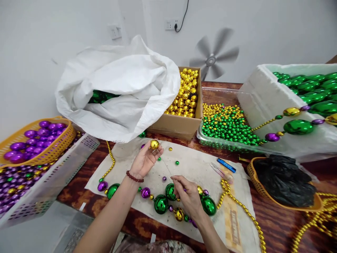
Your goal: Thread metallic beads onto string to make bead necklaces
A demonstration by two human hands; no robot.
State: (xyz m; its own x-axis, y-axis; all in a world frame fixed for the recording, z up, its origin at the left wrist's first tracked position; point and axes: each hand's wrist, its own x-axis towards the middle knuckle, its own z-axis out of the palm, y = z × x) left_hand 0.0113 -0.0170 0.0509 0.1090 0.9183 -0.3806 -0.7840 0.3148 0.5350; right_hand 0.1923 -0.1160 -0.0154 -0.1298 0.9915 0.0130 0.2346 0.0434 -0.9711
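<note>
My left hand (pixel 145 160), with a dark red bead bracelet at the wrist, holds a shiny gold bead (pixel 154 144) between its fingertips. A thin wire or thread (pixel 165 164) runs from near that bead down to my right hand (pixel 186 192), whose fingers pinch its lower end. Under and around my hands, a strand of large green (pixel 160 204), purple (pixel 145 192) and gold beads lies across a pale cloth (pixel 155 221). A few small loose beads rest on the cloth, among them a green one (pixel 177 162).
A white sack (pixel 118 80) leans over a cardboard box (pixel 173 125) of gold beads. Behind the cloth stands a clear tub (pixel 231 144) of small beads. Baskets flank both sides; a blue object (pixel 226 165) and small snips (pixel 217 169) lie right. A fan (pixel 211 60) spins behind.
</note>
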